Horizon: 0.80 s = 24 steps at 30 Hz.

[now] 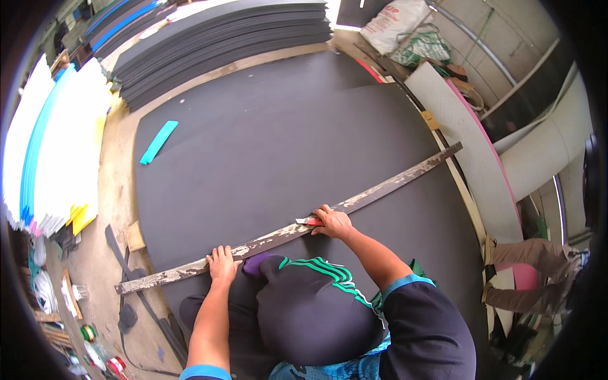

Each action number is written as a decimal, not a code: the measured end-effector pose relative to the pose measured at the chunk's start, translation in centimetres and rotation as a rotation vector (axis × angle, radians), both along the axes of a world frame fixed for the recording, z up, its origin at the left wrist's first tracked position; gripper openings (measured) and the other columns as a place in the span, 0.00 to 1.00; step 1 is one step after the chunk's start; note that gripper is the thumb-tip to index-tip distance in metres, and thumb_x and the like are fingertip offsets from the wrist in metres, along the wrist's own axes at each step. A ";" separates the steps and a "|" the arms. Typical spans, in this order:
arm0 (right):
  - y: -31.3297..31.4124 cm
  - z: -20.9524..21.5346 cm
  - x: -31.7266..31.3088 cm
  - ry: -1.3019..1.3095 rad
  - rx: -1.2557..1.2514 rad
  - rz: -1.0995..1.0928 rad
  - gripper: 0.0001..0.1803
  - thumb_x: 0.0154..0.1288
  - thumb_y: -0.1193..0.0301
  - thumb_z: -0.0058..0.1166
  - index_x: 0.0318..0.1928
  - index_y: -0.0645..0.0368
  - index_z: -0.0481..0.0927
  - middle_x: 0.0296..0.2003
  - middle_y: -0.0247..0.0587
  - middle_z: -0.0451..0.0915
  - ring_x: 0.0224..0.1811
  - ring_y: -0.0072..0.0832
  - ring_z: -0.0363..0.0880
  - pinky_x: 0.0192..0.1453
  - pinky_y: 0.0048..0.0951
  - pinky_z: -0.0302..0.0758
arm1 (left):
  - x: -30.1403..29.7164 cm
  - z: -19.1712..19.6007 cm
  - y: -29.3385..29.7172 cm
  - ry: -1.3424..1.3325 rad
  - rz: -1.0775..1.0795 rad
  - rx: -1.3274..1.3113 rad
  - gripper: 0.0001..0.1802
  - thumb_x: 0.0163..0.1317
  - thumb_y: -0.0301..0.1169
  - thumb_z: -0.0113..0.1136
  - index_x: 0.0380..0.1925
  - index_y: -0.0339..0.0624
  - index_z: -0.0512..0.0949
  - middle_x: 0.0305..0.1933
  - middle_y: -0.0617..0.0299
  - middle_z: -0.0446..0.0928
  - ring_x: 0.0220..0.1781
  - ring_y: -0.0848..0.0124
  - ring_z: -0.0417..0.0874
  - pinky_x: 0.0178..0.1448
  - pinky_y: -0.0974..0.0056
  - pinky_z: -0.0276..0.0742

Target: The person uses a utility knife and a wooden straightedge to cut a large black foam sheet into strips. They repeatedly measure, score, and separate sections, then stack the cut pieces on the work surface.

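A long, worn straightedge bar [392, 182] with flaking pale paint lies slantwise across a large black foam sheet [266, 145]. My left hand [221, 263] is over the bar's lower left stretch, its fingers bent over the far edge and pressing it down. Near the middle of the bar, my right hand [332, 223] is closed around a red utility knife [310, 221], whose pale end points left along the bar. The tip of its blade is too small to make out. My bent knee [316, 310], in dark trousers with green stripes, rises between my arms.
A turquoise strip [158, 142] lies on the sheet's far left. Stacked black foam sheets [221, 50] stand at the back, white and blue sheets [57, 139] at the left. Dark offcut strips [136, 272] are on the floor. Another person's brown-trousered legs [529, 272] show at right, near leaning boards [468, 145].
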State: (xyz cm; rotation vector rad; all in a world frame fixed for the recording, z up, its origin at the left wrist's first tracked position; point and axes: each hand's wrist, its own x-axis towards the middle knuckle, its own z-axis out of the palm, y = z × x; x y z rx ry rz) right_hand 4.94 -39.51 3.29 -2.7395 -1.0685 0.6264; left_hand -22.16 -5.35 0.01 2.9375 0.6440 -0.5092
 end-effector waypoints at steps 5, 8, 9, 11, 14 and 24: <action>-1.0 0.2 0.4 -0.025 -0.095 0.140 0.36 0.68 0.52 0.67 0.71 0.44 0.69 0.62 0.38 0.75 0.55 0.43 0.88 0.51 0.45 0.86 | 0.5 1.3 0.8 0.079 -0.001 -0.008 0.41 0.63 0.56 0.72 0.68 0.44 0.70 0.65 0.54 0.74 0.72 0.51 0.73 0.75 0.36 0.69; -1.3 -0.1 0.2 -0.076 -0.062 0.136 0.33 0.70 0.60 0.65 0.71 0.46 0.68 0.61 0.39 0.76 0.55 0.42 0.88 0.50 0.44 0.86 | 0.9 2.2 1.0 0.084 -0.009 -0.028 0.41 0.62 0.55 0.73 0.67 0.43 0.70 0.65 0.53 0.74 0.72 0.50 0.73 0.75 0.36 0.70; -1.6 -0.5 0.1 -0.103 -0.050 0.131 0.33 0.70 0.60 0.65 0.71 0.47 0.68 0.60 0.40 0.76 0.55 0.42 0.88 0.49 0.44 0.86 | 1.0 2.3 0.9 0.062 -0.014 -0.023 0.41 0.62 0.55 0.73 0.67 0.43 0.70 0.65 0.53 0.74 0.72 0.50 0.74 0.75 0.36 0.70; -1.5 -0.7 0.1 -0.150 0.008 0.120 0.33 0.69 0.58 0.66 0.70 0.47 0.69 0.59 0.40 0.76 0.55 0.42 0.88 0.49 0.45 0.86 | 1.0 2.7 1.2 0.018 -0.022 -0.002 0.41 0.62 0.54 0.73 0.67 0.42 0.70 0.64 0.53 0.74 0.71 0.50 0.74 0.75 0.36 0.70; -1.1 0.0 -0.5 -0.175 0.032 0.099 0.34 0.68 0.56 0.67 0.70 0.48 0.69 0.58 0.41 0.76 0.56 0.42 0.87 0.50 0.45 0.86 | 0.9 3.0 1.4 -0.038 -0.018 0.050 0.41 0.62 0.53 0.74 0.67 0.43 0.71 0.65 0.54 0.74 0.71 0.52 0.74 0.76 0.38 0.70; -1.2 -1.2 -1.6 -0.254 0.165 0.036 0.35 0.66 0.51 0.69 0.67 0.46 0.71 0.57 0.36 0.77 0.54 0.41 0.88 0.52 0.44 0.86 | 0.3 1.8 2.4 -0.139 -0.013 -0.001 0.44 0.62 0.51 0.75 0.73 0.44 0.69 0.81 0.54 0.65 0.83 0.53 0.63 0.86 0.43 0.57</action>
